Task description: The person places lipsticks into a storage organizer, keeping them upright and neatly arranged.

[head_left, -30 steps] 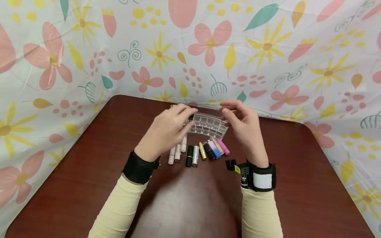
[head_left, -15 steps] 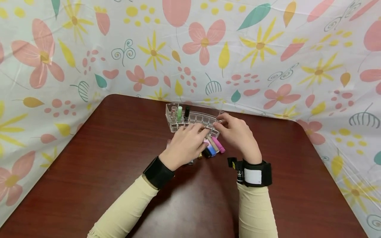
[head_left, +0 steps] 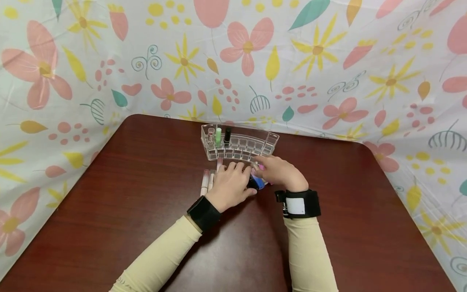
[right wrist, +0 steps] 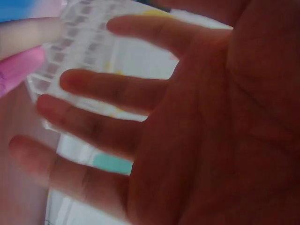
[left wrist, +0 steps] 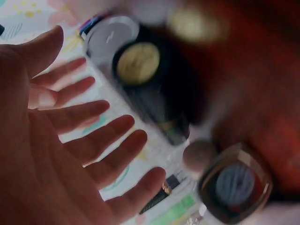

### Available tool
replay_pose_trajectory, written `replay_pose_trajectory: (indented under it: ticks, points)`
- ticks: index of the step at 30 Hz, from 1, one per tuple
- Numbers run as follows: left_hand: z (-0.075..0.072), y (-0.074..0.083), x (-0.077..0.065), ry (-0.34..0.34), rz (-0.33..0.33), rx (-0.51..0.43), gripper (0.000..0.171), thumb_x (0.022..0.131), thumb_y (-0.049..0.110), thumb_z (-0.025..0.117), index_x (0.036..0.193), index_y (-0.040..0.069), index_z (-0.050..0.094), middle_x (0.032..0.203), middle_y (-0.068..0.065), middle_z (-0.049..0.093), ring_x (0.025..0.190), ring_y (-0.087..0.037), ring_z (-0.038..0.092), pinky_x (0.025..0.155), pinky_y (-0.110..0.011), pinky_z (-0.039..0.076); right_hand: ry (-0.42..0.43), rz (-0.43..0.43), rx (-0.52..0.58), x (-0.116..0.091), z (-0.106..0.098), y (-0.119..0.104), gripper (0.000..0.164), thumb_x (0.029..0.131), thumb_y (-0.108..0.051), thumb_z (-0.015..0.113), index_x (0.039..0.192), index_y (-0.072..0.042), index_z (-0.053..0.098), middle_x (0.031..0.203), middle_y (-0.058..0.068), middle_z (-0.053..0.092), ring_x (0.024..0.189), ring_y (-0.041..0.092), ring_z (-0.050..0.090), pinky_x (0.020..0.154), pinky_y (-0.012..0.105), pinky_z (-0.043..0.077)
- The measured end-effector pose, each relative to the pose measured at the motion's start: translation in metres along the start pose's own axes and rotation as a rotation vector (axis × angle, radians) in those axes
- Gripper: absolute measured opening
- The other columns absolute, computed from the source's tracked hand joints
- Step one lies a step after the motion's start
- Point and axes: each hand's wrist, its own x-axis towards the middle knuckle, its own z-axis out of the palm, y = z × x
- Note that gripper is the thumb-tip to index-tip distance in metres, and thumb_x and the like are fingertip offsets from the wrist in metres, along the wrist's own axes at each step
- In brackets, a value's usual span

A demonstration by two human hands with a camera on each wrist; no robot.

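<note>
My left hand (head_left: 230,184) hovers over the middle of a row of lipstick tubes, its fingers loosely extended. Left of it lie pale pink tubes (head_left: 205,182); a black tube (head_left: 252,182) and a blue-ended tube (head_left: 259,182) show at its right. The left wrist view has a dark tube (left wrist: 173,98) beyond the spread fingertips, not gripped. My right hand (head_left: 280,173) is at the row's right end, partly covering it. In the right wrist view its fingers are spread, apart from a bright pink tube (right wrist: 21,70) and a beige tube (right wrist: 28,35).
Behind the tubes stands a clear curved organizer (head_left: 273,140) with small compartments. Its left back slots hold a clear pinkish tube (head_left: 210,136), a green tube (head_left: 218,136) and a black tube (head_left: 227,135). A floral curtain (head_left: 226,61) hangs behind the brown table (head_left: 146,162).
Both hands have come down to the row of tubes. My left hand moved right and nearer; my right hand moved left and nearer, away from the organizer, which is now fully visible.
</note>
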Motion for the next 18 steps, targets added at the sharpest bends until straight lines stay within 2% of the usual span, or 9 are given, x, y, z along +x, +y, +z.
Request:
replay_pose_trajectory:
  ticks: [4, 6, 8, 9, 11, 14, 18]
  points:
    - [0.006, 0.009, 0.005, -0.010, -0.040, 0.008, 0.078, 0.086, 0.072, 0.065, 0.137, 0.013, 0.057, 0.130, -0.008, 0.062, 0.119, -0.028, 0.058, 0.093, -0.048, 0.050, 0.049, -0.105, -0.079, 0.009, 0.006, 0.000, 0.042, 0.103, -0.006, 0.051, 0.144, -0.008, 0.057, 0.141, 0.022, 0.059, 0.130, 0.040, 0.053, 0.104, 0.053, 0.046]
    - [0.008, 0.014, 0.007, 0.012, -0.068, 0.019, 0.082, 0.084, 0.074, 0.065, 0.138, 0.011, 0.058, 0.127, -0.010, 0.064, 0.116, -0.029, 0.059, 0.092, -0.048, 0.050, 0.077, -0.150, -0.101, 0.013, 0.010, -0.001, 0.039, 0.103, -0.002, 0.049, 0.139, -0.007, 0.061, 0.138, 0.021, 0.062, 0.133, 0.043, 0.051, 0.110, 0.056, 0.042]
    - [0.007, 0.019, 0.006, 0.055, -0.101, 0.049, 0.083, 0.082, 0.074, 0.068, 0.134, 0.010, 0.061, 0.121, -0.010, 0.066, 0.110, -0.028, 0.060, 0.089, -0.047, 0.050, 0.095, -0.189, -0.107, 0.016, 0.013, -0.004, 0.036, 0.104, -0.004, 0.050, 0.137, -0.005, 0.064, 0.135, 0.019, 0.064, 0.134, 0.045, 0.049, 0.115, 0.060, 0.036]
    - [0.007, 0.022, 0.005, 0.082, -0.115, 0.077, 0.081, 0.080, 0.074, 0.069, 0.131, 0.010, 0.063, 0.117, -0.009, 0.066, 0.107, -0.028, 0.061, 0.086, -0.046, 0.050, 0.093, -0.203, -0.109, 0.017, 0.014, -0.004, 0.035, 0.103, -0.003, 0.052, 0.136, -0.005, 0.064, 0.134, 0.019, 0.065, 0.132, 0.044, 0.050, 0.115, 0.059, 0.036]
    - [0.006, 0.030, 0.001, 0.153, -0.133, 0.144, 0.076, 0.079, 0.072, 0.073, 0.124, 0.010, 0.067, 0.110, -0.008, 0.067, 0.097, -0.026, 0.062, 0.079, -0.043, 0.050, 0.091, -0.216, -0.089, 0.019, 0.016, -0.004, 0.034, 0.102, -0.006, 0.055, 0.135, -0.006, 0.064, 0.133, 0.018, 0.066, 0.133, 0.044, 0.050, 0.115, 0.058, 0.037]
    - [0.005, 0.042, -0.005, 0.252, -0.136, 0.231, 0.066, 0.077, 0.067, 0.077, 0.114, 0.012, 0.071, 0.099, -0.005, 0.065, 0.086, -0.022, 0.063, 0.070, -0.038, 0.051, 0.096, -0.217, -0.041, 0.022, 0.015, -0.001, 0.034, 0.101, -0.006, 0.056, 0.134, -0.006, 0.065, 0.134, 0.019, 0.065, 0.134, 0.043, 0.051, 0.108, 0.053, 0.045]
    - [0.006, 0.055, -0.008, 0.326, -0.109, 0.282, 0.041, 0.081, 0.055, 0.079, 0.101, 0.020, 0.075, 0.097, -0.003, 0.065, 0.083, -0.021, 0.063, 0.064, -0.036, 0.052, 0.143, -0.233, -0.017, 0.025, 0.009, 0.001, 0.040, 0.095, 0.007, 0.051, 0.128, -0.007, 0.070, 0.128, 0.018, 0.068, 0.121, 0.036, 0.062, 0.090, 0.042, 0.051]
